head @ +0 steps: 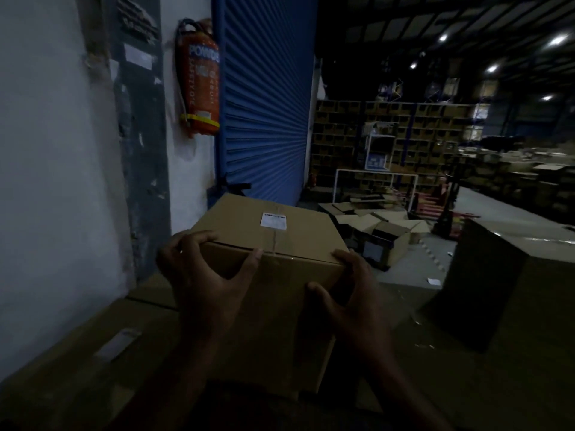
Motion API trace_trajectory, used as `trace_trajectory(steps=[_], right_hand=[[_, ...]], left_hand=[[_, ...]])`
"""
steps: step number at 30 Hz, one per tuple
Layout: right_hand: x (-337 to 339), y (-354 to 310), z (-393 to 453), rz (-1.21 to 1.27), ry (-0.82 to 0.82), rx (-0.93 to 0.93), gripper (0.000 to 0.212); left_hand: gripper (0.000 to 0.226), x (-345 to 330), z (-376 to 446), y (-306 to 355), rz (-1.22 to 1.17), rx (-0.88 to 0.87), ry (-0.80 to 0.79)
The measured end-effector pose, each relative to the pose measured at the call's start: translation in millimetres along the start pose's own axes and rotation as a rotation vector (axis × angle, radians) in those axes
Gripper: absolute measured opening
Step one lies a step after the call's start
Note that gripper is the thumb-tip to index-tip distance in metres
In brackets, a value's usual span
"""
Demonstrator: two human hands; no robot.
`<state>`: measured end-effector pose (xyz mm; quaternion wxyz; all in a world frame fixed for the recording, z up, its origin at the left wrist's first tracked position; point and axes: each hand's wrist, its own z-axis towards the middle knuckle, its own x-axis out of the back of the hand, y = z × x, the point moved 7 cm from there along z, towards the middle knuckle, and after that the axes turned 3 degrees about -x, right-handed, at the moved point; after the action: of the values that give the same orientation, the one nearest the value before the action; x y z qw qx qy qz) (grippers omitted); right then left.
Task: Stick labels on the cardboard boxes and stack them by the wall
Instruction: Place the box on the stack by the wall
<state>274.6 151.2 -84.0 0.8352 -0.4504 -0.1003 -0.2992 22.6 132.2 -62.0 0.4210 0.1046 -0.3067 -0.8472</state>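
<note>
Two hands on one box [273,275], seen from the head camera. Dim light; detail in the lower frame is poor.

Box: closed, brown cardboard, taped along the top seam. Sits directly in front of the person, on top of other cardboard [102,346] that lies along the wall [53,150] at left. A white label [273,219] is stuck on the top face, near the seam, toward the far side. Print on it is too small to read.

Left hand [202,275]: at the near left top corner. Fingers curled over the top edge, thumb stretched along the front face just below the edge. It grips the box corner.

Right hand [348,293]: at the near right top corner. Fingers bent around the right edge, thumb pressed on the front face. It grips the box too.

Surroundings:
- Red extinguisher [200,88] hangs on the wall, upper left of the box.
- Blue shutter [267,113], closed, just right of the extinguisher and behind the box.
- Large box [510,275] stands at right, well apart from the held one; shiny tape across its top.
- Flattened and opened cartons [382,231] lie on the floor between the two, farther back.
- Shelving [404,135] filled with cartons across the back of the hall.
- Ceiling lights [557,40] lit at upper right.
</note>
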Motion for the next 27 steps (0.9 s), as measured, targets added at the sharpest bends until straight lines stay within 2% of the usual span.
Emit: trace_trajectory(steps=[8, 12, 20, 27], right_hand=[[148, 42, -112, -0.040, 0.153, -0.035, 0.069], [204, 71, -166, -0.065, 0.209, -0.117, 0.070], [300, 144, -267, -0.259, 0.283, -0.314, 0.065], [346, 199, -336, -0.406, 0.339, -0.467, 0.072]], left_hand=[[0.074, -13, -117, 107, -0.070, -0.008, -0.122], [0.070, -29, -176, 142, -0.030, -0.010, -0.218], [0.066, -87, -298, 197, -0.282, 0.045, -0.460], [0.060, -147, -400, 205, -0.364, 0.102, -0.723]])
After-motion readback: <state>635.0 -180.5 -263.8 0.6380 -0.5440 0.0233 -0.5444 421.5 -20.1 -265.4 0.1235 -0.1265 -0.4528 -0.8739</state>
